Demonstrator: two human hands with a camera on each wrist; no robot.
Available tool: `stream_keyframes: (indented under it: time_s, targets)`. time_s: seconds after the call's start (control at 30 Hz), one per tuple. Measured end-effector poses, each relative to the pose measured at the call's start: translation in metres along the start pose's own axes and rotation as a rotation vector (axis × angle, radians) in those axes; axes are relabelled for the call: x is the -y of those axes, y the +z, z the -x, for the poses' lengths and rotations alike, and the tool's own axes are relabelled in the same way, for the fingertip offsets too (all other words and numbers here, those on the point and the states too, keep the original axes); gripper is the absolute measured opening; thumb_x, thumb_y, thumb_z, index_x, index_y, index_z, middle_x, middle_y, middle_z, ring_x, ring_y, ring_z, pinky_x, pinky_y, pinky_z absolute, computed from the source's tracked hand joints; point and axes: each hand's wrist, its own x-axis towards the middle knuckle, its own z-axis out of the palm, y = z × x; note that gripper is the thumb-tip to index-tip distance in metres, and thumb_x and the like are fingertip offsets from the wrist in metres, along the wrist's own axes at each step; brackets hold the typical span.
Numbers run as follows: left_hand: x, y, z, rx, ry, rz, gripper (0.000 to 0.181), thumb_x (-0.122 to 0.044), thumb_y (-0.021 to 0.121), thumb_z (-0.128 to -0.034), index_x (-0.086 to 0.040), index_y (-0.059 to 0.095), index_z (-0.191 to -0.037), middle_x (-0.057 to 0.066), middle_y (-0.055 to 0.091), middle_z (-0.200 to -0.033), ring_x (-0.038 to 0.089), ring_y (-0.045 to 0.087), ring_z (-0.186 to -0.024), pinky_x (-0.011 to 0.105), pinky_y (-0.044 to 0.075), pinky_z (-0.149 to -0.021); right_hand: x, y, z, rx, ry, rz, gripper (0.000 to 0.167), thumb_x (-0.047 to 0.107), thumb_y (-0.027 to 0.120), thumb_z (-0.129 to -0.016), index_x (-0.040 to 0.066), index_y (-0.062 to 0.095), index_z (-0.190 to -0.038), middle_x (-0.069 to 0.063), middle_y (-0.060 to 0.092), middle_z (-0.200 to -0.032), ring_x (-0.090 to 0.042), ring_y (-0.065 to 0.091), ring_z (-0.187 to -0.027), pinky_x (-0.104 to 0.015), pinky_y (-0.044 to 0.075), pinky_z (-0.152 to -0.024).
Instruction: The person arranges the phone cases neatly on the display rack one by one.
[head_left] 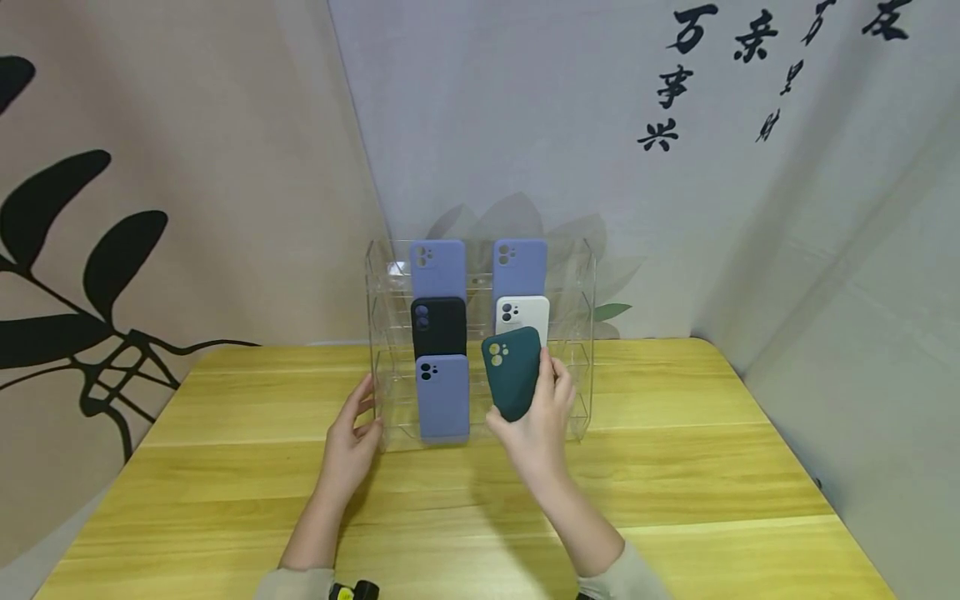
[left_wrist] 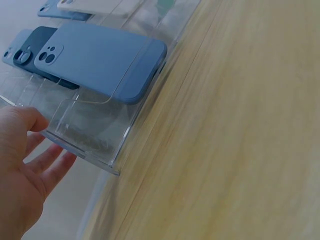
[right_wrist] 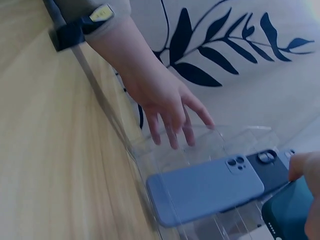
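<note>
A dark green phone case (head_left: pixel 512 372) is gripped in my right hand (head_left: pixel 545 421), thumb at its lower left and fingers along its right edge. It is tilted in front of the clear stepped display rack (head_left: pixel 392 392). My left hand (head_left: pixel 351 442) touches the rack's left side panel, as the left wrist view also shows. On the rack's left column stand a lavender case (head_left: pixel 442 400) at the bottom, a black case (head_left: pixel 438 327) and another lavender case (head_left: pixel 438 268). In the right column, a white case (head_left: pixel 523 310), partly hidden by the green one, stands below a lavender case (head_left: pixel 521 265).
The rack stands on a wooden table (head_left: pixel 675 467) near its back edge. Behind hangs a pale curtain (head_left: pixel 525 125) with black characters and leaf prints. A wrist camera strap (head_left: pixel 354 591) shows at the left sleeve.
</note>
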Motion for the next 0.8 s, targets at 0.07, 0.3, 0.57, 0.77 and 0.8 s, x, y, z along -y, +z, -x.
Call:
stream_keyframes:
  time_s: [0.07,0.3,0.57,0.77,0.8]
  targets:
    - [0.001,0.0,0.0,0.0,0.005,-0.003,0.064,0.018,0.051,-0.0869,0.001,0.034,-0.146,0.027,0.042,-0.14,0.04,0.048,-0.117,0.017,0.047,-0.082,-0.004,0.0,-0.004,-0.026,0.005,-0.008,0.097,0.003,0.08,-0.062,-0.001,0.031,-0.146,-0.018,0.032,-0.136,-0.036,0.029,-0.122,-0.054,0.038,-0.092]
    - [0.001,0.001,0.0,-0.003,0.016,-0.011,0.064,0.018,0.05,-0.0867,0.001,0.034,-0.146,0.027,0.043,-0.139,0.039,0.049,-0.117,0.015,0.046,-0.082,-0.017,0.002,-0.011,-0.095,0.012,-0.033,0.1,0.004,0.08,-0.063,0.002,0.028,-0.148,-0.018,0.031,-0.136,-0.034,0.027,-0.126,-0.054,0.037,-0.094]
    - [0.0,0.0,0.0,0.0,0.005,-0.028,0.063,0.017,0.051,-0.0877,0.0,0.034,-0.146,0.026,0.042,-0.14,0.039,0.049,-0.118,0.016,0.046,-0.082,-0.035,0.013,-0.014,-0.187,0.013,-0.058,0.098,0.003,0.079,-0.062,-0.003,0.03,-0.146,-0.018,0.031,-0.137,-0.034,0.027,-0.126,-0.053,0.036,-0.096]
    - [0.0,0.0,0.0,0.006,-0.004,-0.003,0.064,0.017,0.051,-0.0874,0.0,0.033,-0.146,0.028,0.041,-0.14,0.039,0.048,-0.118,0.017,0.047,-0.083,-0.046,0.025,-0.01,-0.253,0.014,-0.069,0.096,0.004,0.08,-0.064,-0.004,0.031,-0.146,-0.019,0.033,-0.134,-0.035,0.028,-0.125,-0.054,0.035,-0.096]
    - [0.0,0.0,0.0,0.006,-0.005,0.001,0.064,0.017,0.051,-0.0873,0.001,0.033,-0.146,0.028,0.041,-0.14,0.039,0.048,-0.118,0.017,0.047,-0.083,-0.048,0.028,-0.009,-0.261,0.015,-0.068,0.095,0.005,0.081,-0.064,-0.004,0.031,-0.145,-0.02,0.033,-0.134,-0.035,0.028,-0.125,-0.053,0.035,-0.097]
